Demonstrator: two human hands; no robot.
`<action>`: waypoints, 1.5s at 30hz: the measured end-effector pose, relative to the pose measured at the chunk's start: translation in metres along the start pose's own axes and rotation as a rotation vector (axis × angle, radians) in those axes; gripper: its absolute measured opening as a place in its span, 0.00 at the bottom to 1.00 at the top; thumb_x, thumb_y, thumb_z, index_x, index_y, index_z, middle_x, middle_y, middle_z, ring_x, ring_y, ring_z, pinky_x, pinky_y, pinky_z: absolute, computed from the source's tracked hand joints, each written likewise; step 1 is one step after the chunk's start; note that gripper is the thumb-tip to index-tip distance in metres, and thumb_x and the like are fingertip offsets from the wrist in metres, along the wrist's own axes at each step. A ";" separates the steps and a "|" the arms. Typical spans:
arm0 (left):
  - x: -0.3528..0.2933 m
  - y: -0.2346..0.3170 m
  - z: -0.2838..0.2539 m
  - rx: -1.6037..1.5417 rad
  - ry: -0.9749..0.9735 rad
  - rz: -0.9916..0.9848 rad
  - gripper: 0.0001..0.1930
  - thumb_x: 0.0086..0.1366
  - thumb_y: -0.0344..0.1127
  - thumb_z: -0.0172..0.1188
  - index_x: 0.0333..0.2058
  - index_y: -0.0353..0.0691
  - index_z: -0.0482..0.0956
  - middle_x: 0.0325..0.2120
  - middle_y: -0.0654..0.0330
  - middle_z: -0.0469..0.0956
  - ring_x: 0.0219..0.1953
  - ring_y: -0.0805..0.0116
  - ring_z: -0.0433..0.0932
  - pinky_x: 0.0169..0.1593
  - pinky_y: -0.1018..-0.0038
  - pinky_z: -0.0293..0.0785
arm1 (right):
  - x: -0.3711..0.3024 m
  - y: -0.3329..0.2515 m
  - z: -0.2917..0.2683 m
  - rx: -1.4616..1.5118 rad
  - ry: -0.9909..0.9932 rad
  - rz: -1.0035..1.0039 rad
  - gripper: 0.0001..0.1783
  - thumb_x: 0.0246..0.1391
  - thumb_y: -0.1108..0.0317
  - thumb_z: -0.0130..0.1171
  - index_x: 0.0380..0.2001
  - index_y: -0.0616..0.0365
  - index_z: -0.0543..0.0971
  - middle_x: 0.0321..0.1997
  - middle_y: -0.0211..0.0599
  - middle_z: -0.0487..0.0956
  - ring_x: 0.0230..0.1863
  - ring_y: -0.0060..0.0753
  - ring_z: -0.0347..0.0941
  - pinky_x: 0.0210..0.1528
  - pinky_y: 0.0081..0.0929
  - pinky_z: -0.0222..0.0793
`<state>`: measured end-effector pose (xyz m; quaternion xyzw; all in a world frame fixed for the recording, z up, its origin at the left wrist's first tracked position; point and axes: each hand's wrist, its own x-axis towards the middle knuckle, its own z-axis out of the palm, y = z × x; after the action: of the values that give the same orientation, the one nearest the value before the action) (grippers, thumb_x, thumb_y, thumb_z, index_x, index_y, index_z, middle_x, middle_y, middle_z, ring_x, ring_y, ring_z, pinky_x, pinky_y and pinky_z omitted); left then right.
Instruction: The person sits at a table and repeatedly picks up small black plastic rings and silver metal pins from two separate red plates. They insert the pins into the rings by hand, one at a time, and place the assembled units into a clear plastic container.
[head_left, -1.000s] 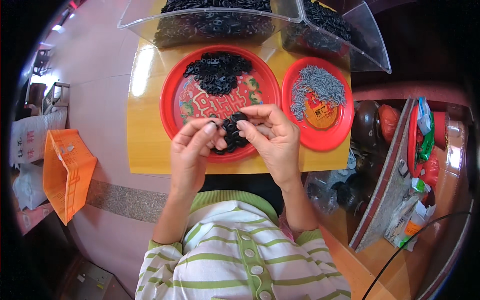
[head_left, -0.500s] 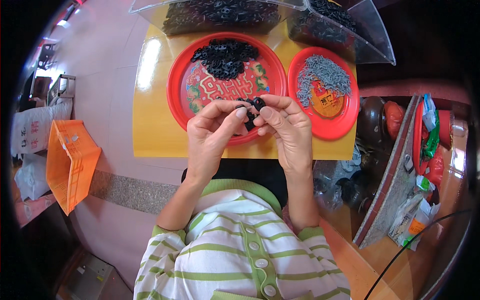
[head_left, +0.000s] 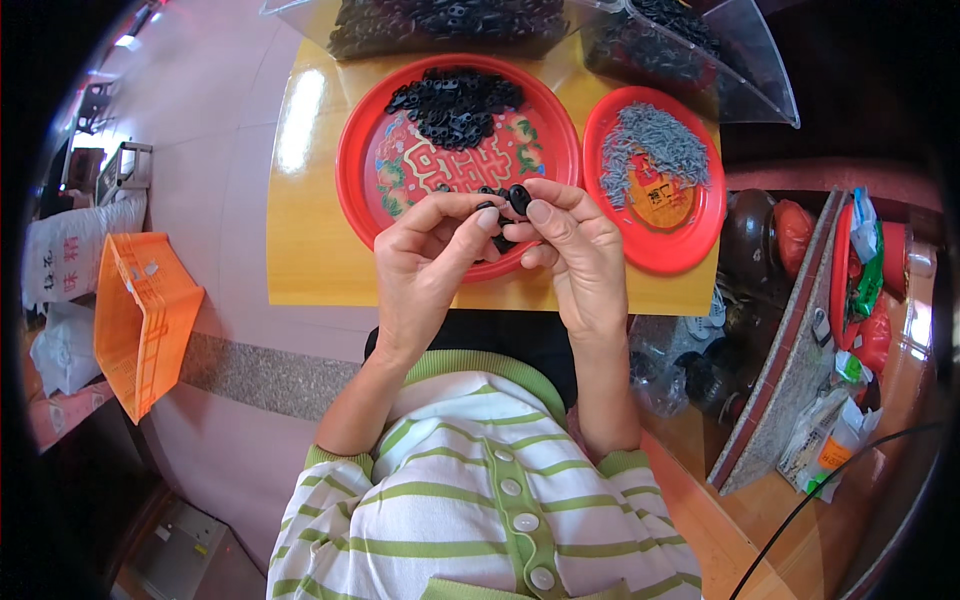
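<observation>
Over the near edge of a round red tray [head_left: 350,190], my two hands meet fingertip to fingertip. Between the thumb and forefinger of my right hand [head_left: 580,240] is a small oval black plastic piece [head_left: 519,199], held upright. My left hand [head_left: 425,250] is pinched close beside it on something small, mostly covered by the fingertips. A few loose black pieces [head_left: 503,243] lie beneath the hands, partly hidden. Farther back in the tray sits a heap of similar black plastic pieces [head_left: 455,105]. To the right, a smaller red plate [head_left: 680,255] carries a pile of small grey screws [head_left: 660,145].
Clear bins [head_left: 450,30] of black pieces stand along the back of the yellow table [head_left: 310,250]. An orange crate [head_left: 145,320] is on the floor at left. At right are a stone-edged slab [head_left: 770,370], bags and a black cable [head_left: 800,500].
The tray, plate and bins appear slightly higher in the picture. My right fingers have turned the black piece a little; both hands stay together in nearly the same place.
</observation>
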<state>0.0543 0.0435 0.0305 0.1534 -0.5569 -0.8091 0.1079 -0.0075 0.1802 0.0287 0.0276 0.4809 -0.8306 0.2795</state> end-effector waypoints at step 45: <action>0.014 -0.025 -0.006 -0.060 -0.030 -0.170 0.09 0.61 0.27 0.57 0.39 0.30 0.77 0.27 0.61 0.78 0.26 0.79 0.75 0.32 0.83 0.72 | 0.006 0.015 -0.008 -0.311 0.015 -0.228 0.10 0.54 0.75 0.56 0.40 0.65 0.76 0.34 0.31 0.79 0.33 0.16 0.73 0.35 0.13 0.68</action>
<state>0.0433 0.0423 0.0034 0.1845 -0.5191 -0.8339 0.0349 -0.0065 0.1781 0.0109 -0.0645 0.6057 -0.7722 0.1809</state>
